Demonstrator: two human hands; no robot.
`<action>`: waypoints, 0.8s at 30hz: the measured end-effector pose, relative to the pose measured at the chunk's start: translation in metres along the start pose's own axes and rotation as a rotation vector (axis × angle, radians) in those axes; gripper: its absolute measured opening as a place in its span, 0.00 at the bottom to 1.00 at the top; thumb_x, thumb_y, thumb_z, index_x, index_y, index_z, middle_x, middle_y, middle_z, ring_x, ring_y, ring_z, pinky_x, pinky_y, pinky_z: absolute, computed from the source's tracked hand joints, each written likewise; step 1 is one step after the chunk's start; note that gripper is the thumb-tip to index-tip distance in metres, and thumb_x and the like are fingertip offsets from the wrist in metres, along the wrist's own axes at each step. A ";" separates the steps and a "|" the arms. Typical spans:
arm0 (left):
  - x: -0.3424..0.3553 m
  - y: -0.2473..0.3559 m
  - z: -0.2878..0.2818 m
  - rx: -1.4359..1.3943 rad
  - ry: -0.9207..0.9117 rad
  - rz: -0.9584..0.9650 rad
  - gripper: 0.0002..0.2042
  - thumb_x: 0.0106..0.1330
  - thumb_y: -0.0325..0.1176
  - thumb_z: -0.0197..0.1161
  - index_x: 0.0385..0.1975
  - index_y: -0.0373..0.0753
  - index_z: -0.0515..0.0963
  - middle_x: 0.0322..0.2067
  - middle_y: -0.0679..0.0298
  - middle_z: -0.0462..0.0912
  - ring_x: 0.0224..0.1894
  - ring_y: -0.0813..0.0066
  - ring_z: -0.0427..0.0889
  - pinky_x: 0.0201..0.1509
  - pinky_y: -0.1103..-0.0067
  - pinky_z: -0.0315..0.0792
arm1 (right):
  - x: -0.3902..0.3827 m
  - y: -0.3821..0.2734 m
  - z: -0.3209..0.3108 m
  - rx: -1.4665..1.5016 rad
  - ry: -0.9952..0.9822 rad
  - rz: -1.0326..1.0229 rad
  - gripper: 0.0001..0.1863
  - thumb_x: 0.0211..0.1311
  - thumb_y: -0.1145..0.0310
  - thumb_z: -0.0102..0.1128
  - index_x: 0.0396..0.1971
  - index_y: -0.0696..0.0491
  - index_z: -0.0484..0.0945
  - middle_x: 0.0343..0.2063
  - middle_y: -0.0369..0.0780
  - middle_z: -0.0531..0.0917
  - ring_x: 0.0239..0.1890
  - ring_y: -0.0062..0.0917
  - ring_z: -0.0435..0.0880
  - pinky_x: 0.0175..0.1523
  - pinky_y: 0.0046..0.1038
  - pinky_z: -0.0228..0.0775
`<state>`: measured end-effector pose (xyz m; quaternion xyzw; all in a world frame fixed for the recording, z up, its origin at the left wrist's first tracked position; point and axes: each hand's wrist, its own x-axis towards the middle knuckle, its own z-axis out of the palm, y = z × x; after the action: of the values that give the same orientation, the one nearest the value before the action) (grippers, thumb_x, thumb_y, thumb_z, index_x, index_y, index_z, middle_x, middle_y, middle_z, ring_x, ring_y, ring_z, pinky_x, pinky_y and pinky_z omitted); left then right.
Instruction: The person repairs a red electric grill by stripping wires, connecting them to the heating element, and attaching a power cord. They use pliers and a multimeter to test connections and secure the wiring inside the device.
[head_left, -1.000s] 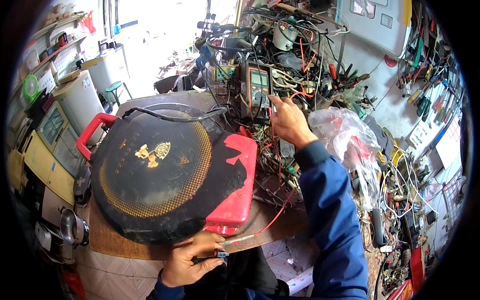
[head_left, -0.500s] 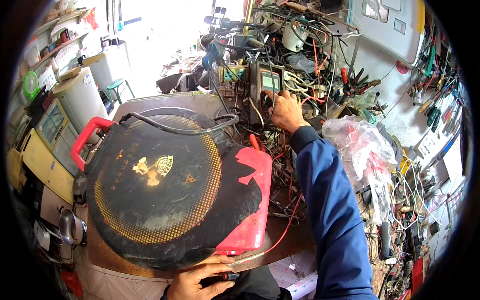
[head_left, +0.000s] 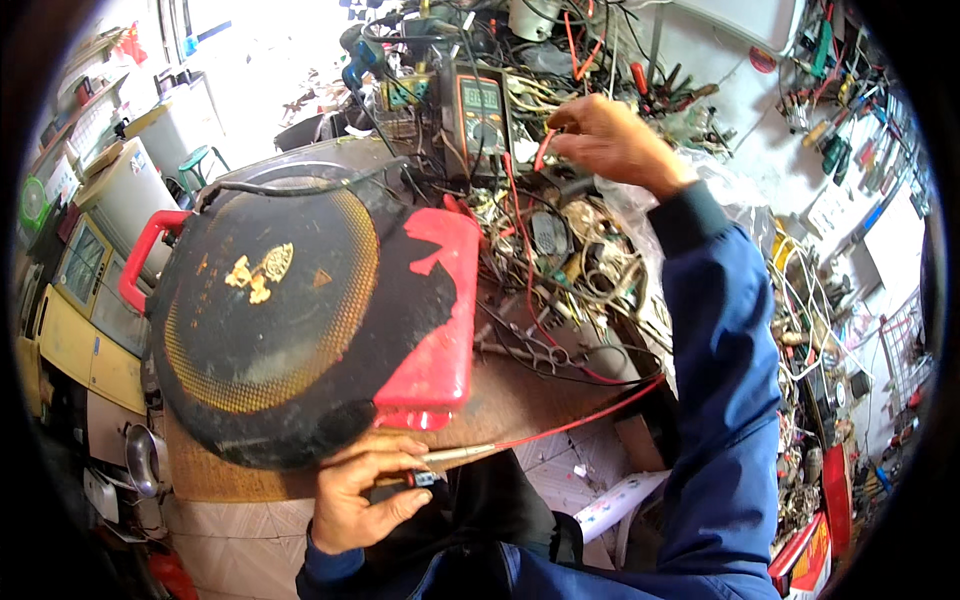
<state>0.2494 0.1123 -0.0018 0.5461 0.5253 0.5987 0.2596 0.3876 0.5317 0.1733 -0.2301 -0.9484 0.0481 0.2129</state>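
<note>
A round black electric griddle [head_left: 270,300] with a worn red side [head_left: 440,330] lies on the wooden bench. At its near edge my left hand [head_left: 365,490] is closed around a pale test probe [head_left: 460,453] with a red lead. A short dark piece with a metal tip [head_left: 422,479] also sits in those fingers; its kind is unclear. My right hand [head_left: 610,140] is raised beside the multimeter [head_left: 482,112], blurred, with its fingertips pinched on a slim red piece [head_left: 543,150]. The meter's screen shows digits, and a red plug [head_left: 507,162] is at its lower edge.
Tangled wires and scissors [head_left: 545,355] crowd the bench right of the griddle. Its thick black cord [head_left: 300,186] runs along the far edge. A red handle [head_left: 150,255] sticks out at the left. Tools hang on the right wall; a steel pot [head_left: 148,460] stands at left.
My right hand has left the multimeter's dial and moved right, now with a red piece at its fingertips. The view has turned, shifting the griddle up and left. My left hand keeps the probe.
</note>
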 end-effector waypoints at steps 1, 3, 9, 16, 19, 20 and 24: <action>-0.001 0.001 0.000 -0.080 -0.005 -0.025 0.14 0.59 0.23 0.77 0.42 0.29 0.83 0.47 0.50 0.85 0.49 0.66 0.85 0.51 0.74 0.81 | -0.022 -0.013 -0.017 0.083 -0.006 0.033 0.19 0.61 0.63 0.62 0.48 0.58 0.86 0.37 0.54 0.88 0.42 0.44 0.90 0.50 0.37 0.81; -0.003 0.001 0.003 -0.234 -0.007 -0.106 0.14 0.60 0.23 0.76 0.43 0.27 0.82 0.48 0.50 0.83 0.48 0.67 0.85 0.51 0.75 0.82 | -0.077 -0.036 -0.046 0.006 0.096 0.050 0.18 0.63 0.63 0.63 0.47 0.59 0.86 0.35 0.52 0.89 0.38 0.38 0.90 0.46 0.35 0.80; -0.010 -0.002 -0.011 -0.235 -0.052 -0.060 0.16 0.56 0.32 0.78 0.39 0.29 0.83 0.43 0.50 0.84 0.40 0.72 0.83 0.43 0.79 0.78 | -0.176 -0.104 -0.047 0.192 0.046 0.400 0.14 0.69 0.71 0.66 0.49 0.64 0.83 0.42 0.43 0.90 0.43 0.22 0.87 0.50 0.27 0.79; -0.050 -0.020 -0.025 -0.636 0.160 0.085 0.20 0.58 0.39 0.76 0.38 0.27 0.79 0.40 0.49 0.81 0.34 0.68 0.84 0.37 0.77 0.84 | -0.234 -0.130 0.017 0.310 0.692 0.367 0.06 0.64 0.75 0.66 0.39 0.61 0.83 0.30 0.43 0.87 0.32 0.26 0.87 0.42 0.27 0.78; -0.074 -0.021 -0.030 -0.699 0.448 0.081 0.22 0.59 0.40 0.77 0.42 0.30 0.75 0.43 0.51 0.77 0.36 0.69 0.81 0.38 0.78 0.81 | -0.287 -0.132 0.060 0.337 0.931 0.585 0.02 0.69 0.77 0.63 0.37 0.60 0.81 0.26 0.36 0.82 0.28 0.15 0.79 0.36 0.20 0.72; -0.077 -0.019 -0.031 -0.652 0.482 0.073 0.22 0.60 0.40 0.76 0.42 0.31 0.75 0.44 0.53 0.76 0.36 0.70 0.80 0.39 0.78 0.79 | -0.302 -0.131 0.076 0.399 0.928 0.594 0.02 0.69 0.78 0.63 0.37 0.60 0.80 0.26 0.35 0.81 0.28 0.13 0.78 0.35 0.19 0.71; -0.095 -0.019 -0.038 -0.608 0.508 0.053 0.21 0.59 0.40 0.76 0.41 0.32 0.75 0.43 0.53 0.76 0.34 0.71 0.79 0.36 0.81 0.77 | -0.312 -0.130 0.099 0.484 0.831 0.601 0.03 0.66 0.79 0.66 0.36 0.59 0.81 0.24 0.34 0.79 0.25 0.15 0.77 0.32 0.19 0.69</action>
<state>0.2342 0.0210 -0.0496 0.2924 0.3574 0.8494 0.2554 0.5421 0.2740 -0.0105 -0.4341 -0.6397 0.2278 0.5920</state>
